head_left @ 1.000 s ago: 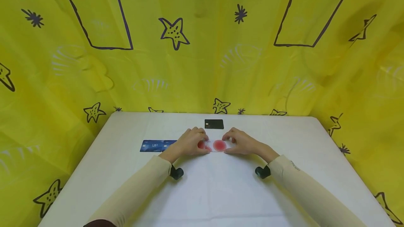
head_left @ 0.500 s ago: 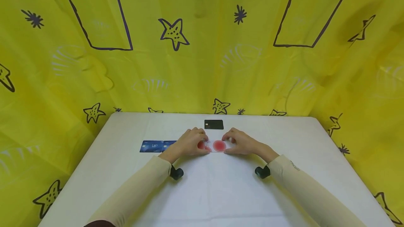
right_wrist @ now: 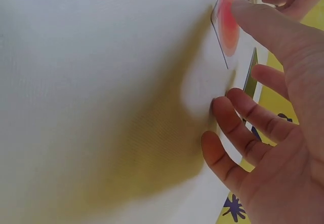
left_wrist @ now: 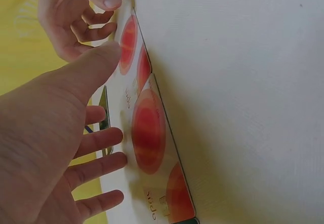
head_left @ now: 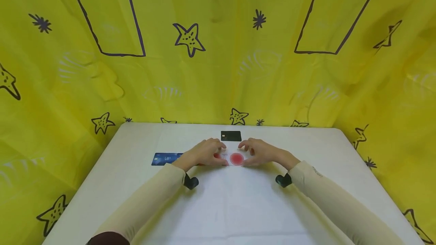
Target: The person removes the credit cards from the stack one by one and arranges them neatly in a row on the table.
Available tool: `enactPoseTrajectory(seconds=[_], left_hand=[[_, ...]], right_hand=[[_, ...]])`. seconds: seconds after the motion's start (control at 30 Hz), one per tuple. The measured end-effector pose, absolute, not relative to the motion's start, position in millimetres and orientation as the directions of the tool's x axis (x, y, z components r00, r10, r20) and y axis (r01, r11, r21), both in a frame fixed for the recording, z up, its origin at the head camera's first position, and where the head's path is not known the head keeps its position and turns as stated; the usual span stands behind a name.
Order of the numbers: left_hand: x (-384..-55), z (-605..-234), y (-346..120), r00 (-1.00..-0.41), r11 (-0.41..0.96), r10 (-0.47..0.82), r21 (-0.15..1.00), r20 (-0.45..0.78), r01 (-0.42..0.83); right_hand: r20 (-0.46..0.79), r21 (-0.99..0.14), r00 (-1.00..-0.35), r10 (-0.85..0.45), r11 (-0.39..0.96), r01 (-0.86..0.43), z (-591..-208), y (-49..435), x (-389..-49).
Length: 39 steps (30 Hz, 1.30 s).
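Two white cards with red circles lie end to end on the table. The right-hand card (head_left: 236,158) shows between the hands, and the left-hand card (left_wrist: 149,133) is largely covered by my left hand (head_left: 208,152) in the head view. That hand hovers over it, fingers spread and thumb apart, pinching nothing. My right hand (head_left: 259,152) is at the other card's right end, fingers loosely bent, its thumb (right_wrist: 253,16) overlapping the card in the right wrist view. A black card (head_left: 231,136) lies just behind. To the left, a blue VIP card (head_left: 165,158) continues the row, partly hidden by my left wrist.
The cards rest on a white-covered table (head_left: 218,207). Behind and at both sides hangs a yellow curtain (head_left: 218,67) with dark star drawings, meeting the table's back edge just beyond the black card.
Both hands have loosened from the red-circle cards and risen slightly, the left hiding more of the blue cards. The cards keep their places in the row. The head view has tilted slightly.
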State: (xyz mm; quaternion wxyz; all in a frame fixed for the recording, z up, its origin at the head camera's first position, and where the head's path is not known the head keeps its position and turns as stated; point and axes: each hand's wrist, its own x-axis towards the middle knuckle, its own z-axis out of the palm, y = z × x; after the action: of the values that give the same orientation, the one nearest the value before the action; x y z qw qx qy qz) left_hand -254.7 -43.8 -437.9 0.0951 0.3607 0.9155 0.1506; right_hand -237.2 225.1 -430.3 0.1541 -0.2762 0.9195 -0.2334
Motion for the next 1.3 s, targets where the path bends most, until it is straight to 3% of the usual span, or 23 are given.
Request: enactPoseTrajectory(seconds=[0.33,0.57,0.83,1.3], left_hand=[[-260,-429,-46,-0.744,0.703,0.668,0.320,0.009,0.635],[-264,-422,-49,-0.784,0.722,0.616,0.342,0.079,0.602],[-267,-413,-56,-0.788,0.707,0.597,0.365,0.149,0.605],[-272,-414,-64,-0.820,0.719,0.551,0.412,0.152,0.560]], right_hand=[[-0.099,-0.490,-0.793,-0.601,0.723,-0.486,-419,229,-243],[-0.049,-0.520,-0.823,-0.567,0.717,-0.463,-405,234,-249],[0.025,-0.523,-0.854,-0.520,0.721,-0.454,-399,242,-253],[0.083,-0.548,-0.876,-0.475,0.712,-0.438,-404,247,-254]])
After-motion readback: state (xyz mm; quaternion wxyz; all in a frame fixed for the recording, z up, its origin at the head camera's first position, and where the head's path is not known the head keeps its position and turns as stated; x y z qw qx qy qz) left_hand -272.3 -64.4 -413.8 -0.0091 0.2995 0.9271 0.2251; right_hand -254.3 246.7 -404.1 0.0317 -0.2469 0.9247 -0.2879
